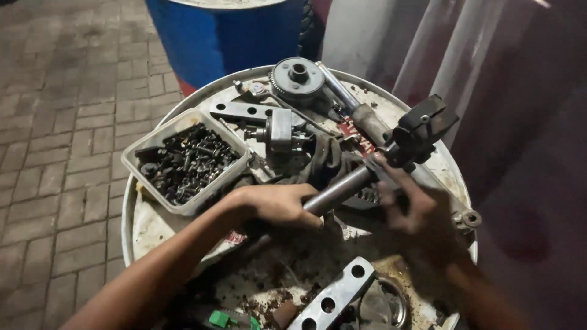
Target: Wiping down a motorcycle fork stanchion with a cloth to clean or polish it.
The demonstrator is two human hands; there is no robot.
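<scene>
My left hand [275,205] grips the lower end of a grey metal tube [339,190] that slants up to the right over a drum top [183,110]. At the tube's upper end sits a black clamp-like part [422,128]. My right hand [416,211] is blurred and rests its fingers on the tube just below that black part. A dark rag [324,160] lies under the tube.
A clear plastic tub [183,160] of dark bolts and screws sits left on the drum. A toothed gear [298,78], a perforated metal bar [241,112], a second tube [361,113] and another perforated bracket [335,296] lie around. A blue drum [226,33] stands behind; brick paving [61,122] lies left.
</scene>
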